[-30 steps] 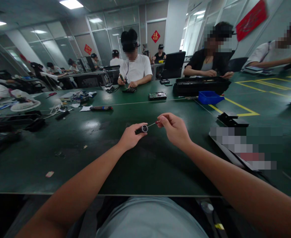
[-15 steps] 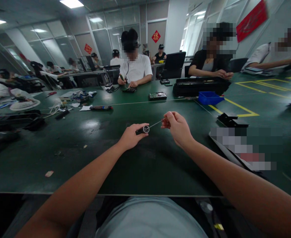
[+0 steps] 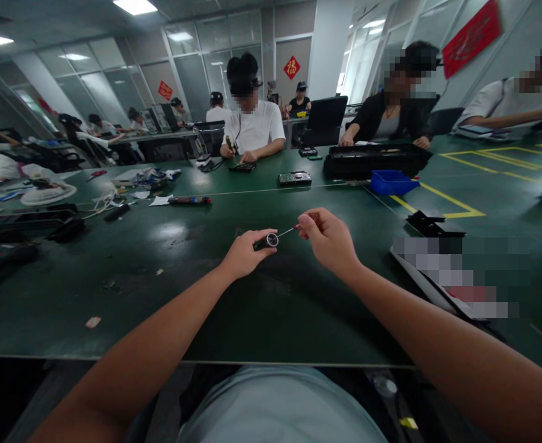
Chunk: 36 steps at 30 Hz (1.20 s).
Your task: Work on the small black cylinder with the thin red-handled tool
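Observation:
Between thumb and fingers, my left hand (image 3: 247, 253) grips a black cylindrical part (image 3: 265, 242) with a silvery ring at its round end, which faces right. My right hand (image 3: 328, 237) pinches the red end of a thin screwdriver (image 3: 289, 232). Its metal shaft slants down to the left, and the tip reaches the ringed end of the cylinder. Whether the tip sits inside cannot be made out. Both hands are above the green table (image 3: 271, 320).
Beyond my hands lie a circuit board part (image 3: 294, 178), a blue tray (image 3: 393, 183) and a long black housing (image 3: 376, 161). A dark tool (image 3: 190, 200) and clutter are at the left. Black brackets (image 3: 437, 224) lie at the right. People sit across the table.
My right hand's fingers have shifted on the screwdriver, and its red end now shows. The person across at the right has moved their hands apart onto the black housing.

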### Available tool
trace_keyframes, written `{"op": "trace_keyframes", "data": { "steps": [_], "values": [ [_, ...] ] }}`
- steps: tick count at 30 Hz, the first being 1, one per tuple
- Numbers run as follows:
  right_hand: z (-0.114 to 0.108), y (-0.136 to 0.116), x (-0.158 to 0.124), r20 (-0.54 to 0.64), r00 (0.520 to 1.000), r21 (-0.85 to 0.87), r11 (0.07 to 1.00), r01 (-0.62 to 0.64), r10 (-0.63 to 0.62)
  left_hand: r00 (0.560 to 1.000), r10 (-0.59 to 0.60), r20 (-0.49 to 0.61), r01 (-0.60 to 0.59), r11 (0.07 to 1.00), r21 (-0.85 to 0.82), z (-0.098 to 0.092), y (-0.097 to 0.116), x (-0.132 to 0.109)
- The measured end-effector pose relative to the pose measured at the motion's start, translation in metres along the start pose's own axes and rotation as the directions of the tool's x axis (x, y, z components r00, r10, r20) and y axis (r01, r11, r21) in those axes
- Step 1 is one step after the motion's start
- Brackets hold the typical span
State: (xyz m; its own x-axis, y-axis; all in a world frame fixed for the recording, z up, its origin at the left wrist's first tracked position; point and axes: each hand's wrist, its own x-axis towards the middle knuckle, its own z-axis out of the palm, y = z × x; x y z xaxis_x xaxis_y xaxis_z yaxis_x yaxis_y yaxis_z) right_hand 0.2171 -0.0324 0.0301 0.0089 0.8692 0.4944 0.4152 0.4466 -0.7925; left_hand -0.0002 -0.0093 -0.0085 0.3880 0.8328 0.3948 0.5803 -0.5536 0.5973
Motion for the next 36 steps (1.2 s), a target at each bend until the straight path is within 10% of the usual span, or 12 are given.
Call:
{"op": "trace_keyframes", "data": {
  "steps": [19, 36],
  "values": [
    [-0.0062, -0.0054, -0.0034, 0.131, 0.968, -0.113, 0.966, 0.231, -0.216, 1.0, -0.011, 0.003, 0.011, 1.0, -0.002, 0.0005, -0.0014, -0.0013],
    [-0.0078, -0.0107, -0.0026, 0.147, 0.982, -0.24, 0.959, 0.153, -0.12, 1.0, 0.005, 0.013, -0.005, 1.0, 0.006, 0.0009, -0.0012, -0.0013]
  ]
}}
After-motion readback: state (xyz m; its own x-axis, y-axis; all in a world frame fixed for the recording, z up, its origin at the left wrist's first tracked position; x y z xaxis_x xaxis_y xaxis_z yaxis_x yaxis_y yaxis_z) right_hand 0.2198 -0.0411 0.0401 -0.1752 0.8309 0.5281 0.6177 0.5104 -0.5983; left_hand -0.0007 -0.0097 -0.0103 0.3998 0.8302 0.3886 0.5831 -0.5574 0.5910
